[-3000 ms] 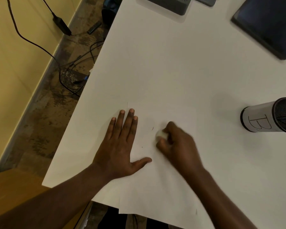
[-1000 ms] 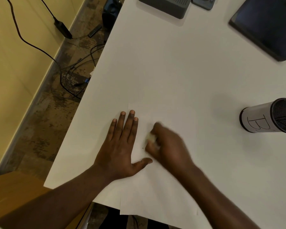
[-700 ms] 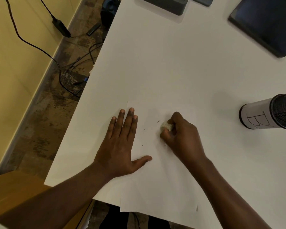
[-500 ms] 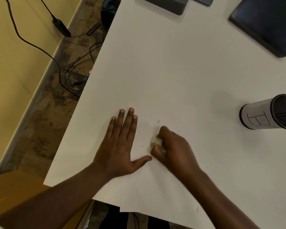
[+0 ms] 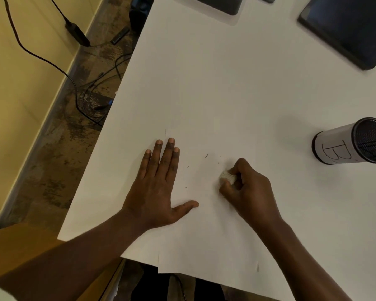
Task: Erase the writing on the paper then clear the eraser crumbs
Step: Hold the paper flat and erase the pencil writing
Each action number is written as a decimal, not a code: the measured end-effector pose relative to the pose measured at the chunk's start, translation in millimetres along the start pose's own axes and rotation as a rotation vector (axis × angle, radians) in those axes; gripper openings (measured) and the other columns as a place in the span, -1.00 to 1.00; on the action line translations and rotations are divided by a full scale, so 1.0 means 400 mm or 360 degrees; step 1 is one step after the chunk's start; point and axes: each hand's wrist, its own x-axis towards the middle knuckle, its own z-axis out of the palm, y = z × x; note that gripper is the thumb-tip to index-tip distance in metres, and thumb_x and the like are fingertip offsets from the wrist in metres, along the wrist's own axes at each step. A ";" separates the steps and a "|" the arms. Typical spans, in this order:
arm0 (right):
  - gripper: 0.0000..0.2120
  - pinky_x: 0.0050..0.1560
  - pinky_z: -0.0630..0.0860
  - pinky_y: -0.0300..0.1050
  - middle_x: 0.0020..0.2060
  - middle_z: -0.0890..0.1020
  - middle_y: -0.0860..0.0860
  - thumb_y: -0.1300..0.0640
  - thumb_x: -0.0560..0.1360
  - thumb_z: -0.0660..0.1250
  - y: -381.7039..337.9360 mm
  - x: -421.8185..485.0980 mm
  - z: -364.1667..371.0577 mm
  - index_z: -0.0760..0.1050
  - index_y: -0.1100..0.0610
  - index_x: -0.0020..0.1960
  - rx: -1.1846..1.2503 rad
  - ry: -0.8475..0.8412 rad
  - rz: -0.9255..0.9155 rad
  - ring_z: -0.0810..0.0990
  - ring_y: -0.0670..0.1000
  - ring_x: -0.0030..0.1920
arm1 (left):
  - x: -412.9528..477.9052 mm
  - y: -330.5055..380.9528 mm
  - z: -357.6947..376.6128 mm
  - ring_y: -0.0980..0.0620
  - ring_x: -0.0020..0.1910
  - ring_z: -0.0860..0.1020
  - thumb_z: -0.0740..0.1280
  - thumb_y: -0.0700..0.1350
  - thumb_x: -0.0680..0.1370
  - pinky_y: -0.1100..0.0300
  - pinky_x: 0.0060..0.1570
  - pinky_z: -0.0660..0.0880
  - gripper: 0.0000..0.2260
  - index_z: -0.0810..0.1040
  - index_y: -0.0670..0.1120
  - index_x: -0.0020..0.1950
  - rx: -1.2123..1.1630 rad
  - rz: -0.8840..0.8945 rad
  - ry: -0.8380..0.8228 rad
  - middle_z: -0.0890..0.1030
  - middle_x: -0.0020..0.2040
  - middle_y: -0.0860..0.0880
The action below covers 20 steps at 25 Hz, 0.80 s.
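**On the paper (image 5: 204, 235): eraser (image 5: 226, 176) right of the dark specks (image 5: 206, 155)**

At the paper's left edge the left hand (image 5: 155, 187) lies flat, fingers straight and together, pinning the sheet to the desk (image 5: 226, 83). A few dark specks sit on the paper's upper middle. Just right of them the eraser touches the sheet, pinched in the right hand's (image 5: 250, 192) curled fingers. The specks lie up-left of the eraser, so the right hand is likely nearer.
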 end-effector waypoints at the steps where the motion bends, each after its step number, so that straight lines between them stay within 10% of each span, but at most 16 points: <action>1: -0.77 -0.41 0.33 -0.17 -0.40 0.45 -0.08 0.08 0.43 0.42 -0.018 -0.015 0.016 0.35 0.03 -0.12 0.0004 -0.0061 -0.0076 0.41 -0.08 -0.40 | 0.000 0.000 0.000 -0.26 0.70 -0.12 0.06 0.55 0.51 -0.29 0.62 0.11 0.08 -0.08 -0.25 0.69 0.0002 0.0000 -0.0004 -0.11 0.72 -0.23; 20: -0.83 -0.30 0.36 -0.33 -0.27 0.51 -0.12 0.13 0.49 0.37 -0.100 0.115 0.033 0.53 0.05 0.08 -0.0173 -0.0290 -0.0547 0.46 -0.16 -0.34 | 0.004 -0.001 0.009 -0.24 0.71 -0.13 0.06 0.55 0.51 -0.27 0.64 0.08 0.07 -0.10 -0.22 0.70 -0.0040 -0.0002 0.0003 -0.13 0.72 -0.21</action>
